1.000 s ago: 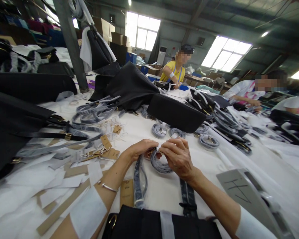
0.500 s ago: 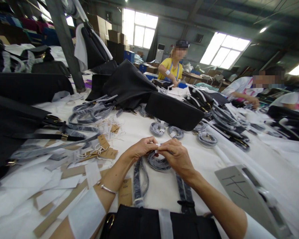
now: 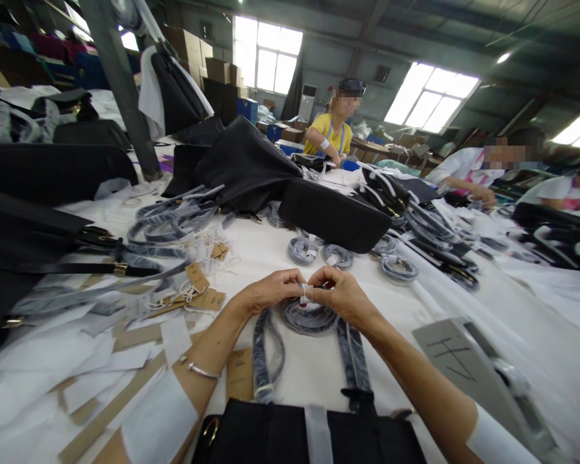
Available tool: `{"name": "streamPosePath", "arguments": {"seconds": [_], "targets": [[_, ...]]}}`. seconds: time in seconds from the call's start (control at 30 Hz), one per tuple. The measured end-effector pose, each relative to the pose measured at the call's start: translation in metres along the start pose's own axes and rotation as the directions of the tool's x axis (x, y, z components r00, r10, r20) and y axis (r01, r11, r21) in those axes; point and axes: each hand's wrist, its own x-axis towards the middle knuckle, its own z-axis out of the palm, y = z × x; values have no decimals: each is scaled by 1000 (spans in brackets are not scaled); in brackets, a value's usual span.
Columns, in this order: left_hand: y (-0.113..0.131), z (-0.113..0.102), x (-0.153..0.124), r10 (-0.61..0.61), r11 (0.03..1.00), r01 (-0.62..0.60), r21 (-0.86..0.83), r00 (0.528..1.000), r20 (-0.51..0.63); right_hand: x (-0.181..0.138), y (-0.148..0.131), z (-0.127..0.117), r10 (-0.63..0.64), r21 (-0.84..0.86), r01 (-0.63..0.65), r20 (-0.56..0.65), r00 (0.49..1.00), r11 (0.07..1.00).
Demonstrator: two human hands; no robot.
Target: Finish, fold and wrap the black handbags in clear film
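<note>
A coiled strap in clear plastic wrap stands just above the white table, held at its top by both hands. A small white band goes around the coil there. My left hand pinches the band's left side with thumb and forefinger. From the right, my right hand pinches the same band, its fingers bent over it. Below them lies a black handbag, its plastic-wrapped handles reaching up on either side of the coil.
Several wrapped coils lie beyond my hands. Brown tags and paper strips cover the left side, near loose wrapped straps. A grey plastic case sits at right. Black bags are piled behind; co-workers work farther back.
My right hand's fingers have shifted and now arch higher, showing more of the white band. The coil stays in place between both hands; the view has moved slightly.
</note>
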Motion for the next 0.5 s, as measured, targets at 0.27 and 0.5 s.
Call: {"name": "streamPosePath", "arguments": {"seconds": [0.27, 0.5], "targets": [[-4, 2, 5, -24, 996, 29, 88, 998, -52, 5, 6, -1, 71, 116, -85, 122, 990, 990], [10, 7, 1, -94, 995, 92, 43, 994, 49, -44, -10, -54, 27, -2, -28, -133, 991, 1000]]}}
